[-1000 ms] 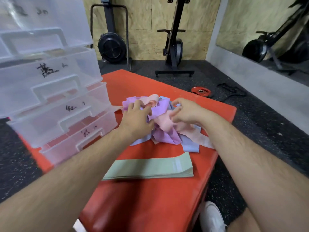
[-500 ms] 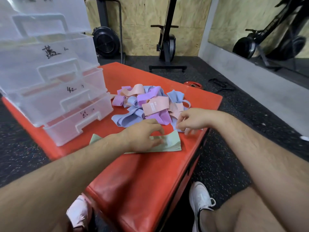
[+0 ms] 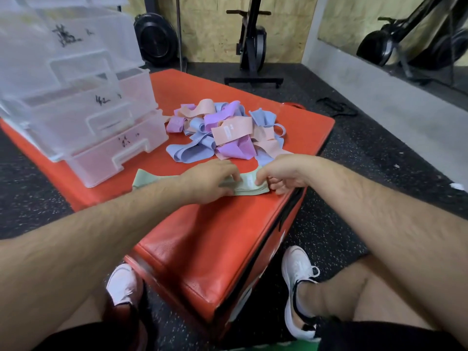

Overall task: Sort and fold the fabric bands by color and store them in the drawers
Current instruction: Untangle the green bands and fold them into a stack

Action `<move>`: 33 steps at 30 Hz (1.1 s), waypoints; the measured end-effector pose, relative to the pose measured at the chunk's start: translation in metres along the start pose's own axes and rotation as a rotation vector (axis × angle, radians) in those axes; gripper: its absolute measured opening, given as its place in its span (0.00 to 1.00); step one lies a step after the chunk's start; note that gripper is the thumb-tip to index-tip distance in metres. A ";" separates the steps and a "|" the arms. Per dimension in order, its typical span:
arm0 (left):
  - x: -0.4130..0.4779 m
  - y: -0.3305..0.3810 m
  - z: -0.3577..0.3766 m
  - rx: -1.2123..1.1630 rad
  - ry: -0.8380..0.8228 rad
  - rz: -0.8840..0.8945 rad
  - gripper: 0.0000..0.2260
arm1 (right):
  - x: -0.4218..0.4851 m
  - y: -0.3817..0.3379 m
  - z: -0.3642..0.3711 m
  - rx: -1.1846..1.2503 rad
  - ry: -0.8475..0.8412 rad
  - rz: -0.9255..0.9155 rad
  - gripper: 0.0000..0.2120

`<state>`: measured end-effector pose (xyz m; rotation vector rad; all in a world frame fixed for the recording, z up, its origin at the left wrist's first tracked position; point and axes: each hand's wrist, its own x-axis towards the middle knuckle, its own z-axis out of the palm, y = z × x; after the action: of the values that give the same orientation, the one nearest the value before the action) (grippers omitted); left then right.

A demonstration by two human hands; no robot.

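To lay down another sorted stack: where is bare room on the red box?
Bare: the red box top between the green stack and the near corner, and behind the band pile. Crowded: between drawers and pile.
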<state>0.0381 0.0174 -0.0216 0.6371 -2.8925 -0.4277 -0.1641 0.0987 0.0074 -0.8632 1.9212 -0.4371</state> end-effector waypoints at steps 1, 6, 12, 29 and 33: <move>-0.001 -0.001 0.001 0.007 -0.007 0.002 0.12 | -0.001 -0.001 -0.001 -0.007 -0.013 0.014 0.09; -0.003 -0.004 0.002 -0.004 -0.003 -0.004 0.12 | -0.007 -0.006 -0.007 0.087 -0.117 0.020 0.04; -0.006 -0.005 0.003 -0.054 0.013 0.016 0.11 | -0.003 -0.006 -0.013 0.125 -0.097 -0.023 0.10; -0.061 -0.043 -0.042 0.128 -0.078 -0.235 0.26 | -0.036 -0.027 -0.042 0.088 -0.034 -0.131 0.06; -0.090 -0.070 -0.050 0.026 -0.089 -0.327 0.21 | -0.036 -0.042 -0.031 0.073 -0.026 -0.144 0.05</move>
<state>0.1567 -0.0172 -0.0031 1.1300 -2.8835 -0.4680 -0.1639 0.0943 0.0707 -0.9581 1.8142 -0.5762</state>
